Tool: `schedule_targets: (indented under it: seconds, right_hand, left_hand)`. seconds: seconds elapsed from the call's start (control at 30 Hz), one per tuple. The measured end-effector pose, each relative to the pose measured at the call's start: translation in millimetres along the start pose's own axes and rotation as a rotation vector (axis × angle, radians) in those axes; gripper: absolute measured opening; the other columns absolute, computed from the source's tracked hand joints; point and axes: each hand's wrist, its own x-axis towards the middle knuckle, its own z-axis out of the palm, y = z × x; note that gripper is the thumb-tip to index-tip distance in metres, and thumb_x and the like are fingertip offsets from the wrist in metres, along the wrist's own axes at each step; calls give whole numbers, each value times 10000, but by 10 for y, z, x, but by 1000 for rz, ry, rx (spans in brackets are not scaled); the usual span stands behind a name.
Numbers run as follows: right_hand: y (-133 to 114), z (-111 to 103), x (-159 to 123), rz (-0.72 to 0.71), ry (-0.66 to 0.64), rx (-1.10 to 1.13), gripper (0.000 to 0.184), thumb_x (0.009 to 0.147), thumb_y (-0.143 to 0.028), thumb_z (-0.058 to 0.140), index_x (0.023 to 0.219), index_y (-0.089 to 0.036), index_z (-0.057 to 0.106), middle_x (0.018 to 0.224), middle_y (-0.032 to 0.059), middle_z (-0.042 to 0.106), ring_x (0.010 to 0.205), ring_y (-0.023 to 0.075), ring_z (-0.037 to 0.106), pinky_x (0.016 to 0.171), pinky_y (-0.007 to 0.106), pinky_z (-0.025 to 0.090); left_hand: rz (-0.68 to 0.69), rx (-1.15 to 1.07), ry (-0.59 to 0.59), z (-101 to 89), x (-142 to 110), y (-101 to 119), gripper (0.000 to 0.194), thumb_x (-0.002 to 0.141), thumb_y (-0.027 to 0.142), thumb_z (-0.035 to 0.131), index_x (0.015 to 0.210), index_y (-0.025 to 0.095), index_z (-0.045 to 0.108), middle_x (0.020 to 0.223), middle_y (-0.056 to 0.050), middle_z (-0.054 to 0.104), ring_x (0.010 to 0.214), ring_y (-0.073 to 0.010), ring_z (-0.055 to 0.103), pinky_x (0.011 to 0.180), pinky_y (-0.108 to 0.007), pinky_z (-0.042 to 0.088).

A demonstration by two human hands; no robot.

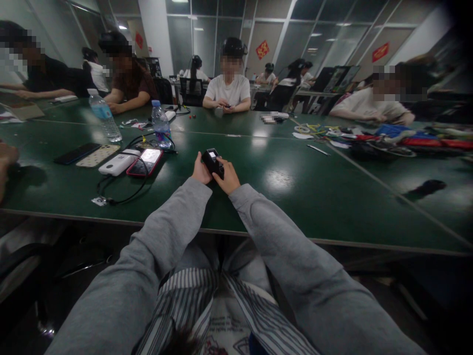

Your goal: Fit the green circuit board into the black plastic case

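Observation:
Above the green table, my left hand is closed around the left side of a small black handheld device with a lit screen. My right hand grips its lower right side, with fingers over the area below the screen. The device tilts to the left, and my fingers partly hide its lower part, so its exact kind is unclear. Left of my hands lies a phone in a red case with its screen lit. Beside it is a white power bank with a black cable.
Two water bottles stand to the left, near a dark phone and a patterned phone case. A pen and tangled cables lie at right. A person sits opposite; others sit around the table.

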Motion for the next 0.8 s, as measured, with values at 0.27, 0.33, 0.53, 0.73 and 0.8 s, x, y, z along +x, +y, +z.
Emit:
schedule_targets:
  seconds: [0.27, 0.33, 0.53, 0.73, 0.8]
  right_hand:
    - [10, 2, -3, -8, 8, -11, 595, 842, -307, 615, 1398, -194, 433, 1327, 180, 552, 1235, 343, 526, 1050, 562, 460]
    - [11, 5, -4, -7, 13, -11, 590, 850, -319, 615, 1399, -198, 435, 1322, 177, 555, 1227, 341, 529, 1048, 565, 461]
    - [11, 9, -4, -3, 14, -4, 570, 876, -378, 601, 1399, -223, 431, 1318, 166, 558, 1228, 346, 531, 1036, 583, 469]
    - [7, -4, -1, 8, -3, -43, 590, 864, -346, 614, 1399, -181, 430, 1311, 181, 553, 1227, 342, 532, 1064, 567, 459]
    - [7, -8, 0, 9, -14, -46, 600, 857, -337, 620, 1402, -183, 421, 1324, 181, 547, 1240, 342, 522, 1071, 564, 454]
  left_hand:
    - [1, 13, 17, -3, 11, -6, 754, 969, 657, 236, 1318, 105, 613, 1115, -188, 740, 1162, -333, 652, 1094, -494, 424]
    - [2, 3, 23, 3, 7, -5, 746, 969, 655, 249, 1315, 104, 614, 1121, -186, 738, 1167, -333, 649, 1099, -489, 422]
    - [-3, 0, 16, 3, 5, -1, 746, 971, 654, 245, 1325, 108, 609, 1140, -187, 734, 1172, -335, 647, 1092, -498, 428]
    - [5, -17, 24, -12, 23, -8, 731, 975, 651, 264, 1306, 107, 622, 1127, -182, 740, 1165, -328, 654, 1097, -477, 429]
    - [0, -25, 28, 4, 11, -7, 734, 977, 651, 257, 1304, 104, 622, 1126, -180, 741, 1157, -324, 659, 1093, -477, 433]
